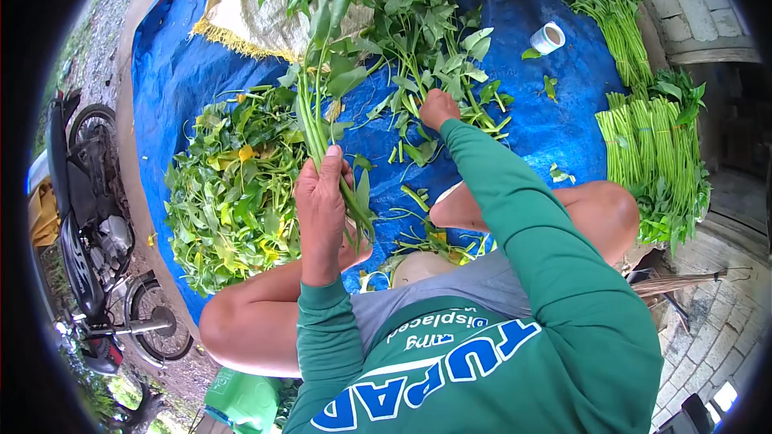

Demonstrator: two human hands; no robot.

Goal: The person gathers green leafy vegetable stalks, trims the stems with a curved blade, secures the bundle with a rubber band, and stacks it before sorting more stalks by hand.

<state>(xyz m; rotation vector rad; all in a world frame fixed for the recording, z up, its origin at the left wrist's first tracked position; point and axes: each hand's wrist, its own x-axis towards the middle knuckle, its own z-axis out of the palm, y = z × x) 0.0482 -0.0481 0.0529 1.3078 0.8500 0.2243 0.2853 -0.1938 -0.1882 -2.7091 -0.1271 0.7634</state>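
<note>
My left hand (323, 193) is closed round a small bunch of water spinach (310, 116), its thumb lying along the green stems and the leaves pointing away from me. Farther out, my right hand (439, 109) is closed at the near edge of a big leafy heap (402, 20). Stems come out beside its fingers, which are mostly hidden from above. A wide pile of loose leaves (233, 193), some of them yellow, lies to the left of my left hand. Cut stem pieces (414, 197) are scattered between my legs.
A blue tarp (531, 104) covers the ground. Tied bundles of water spinach (647, 141) line its right side. A white cup-like container (548, 38) lies near the back right. A pale woven sack (249, 16) is under the heap. A motorcycle (96, 249) stands at the left.
</note>
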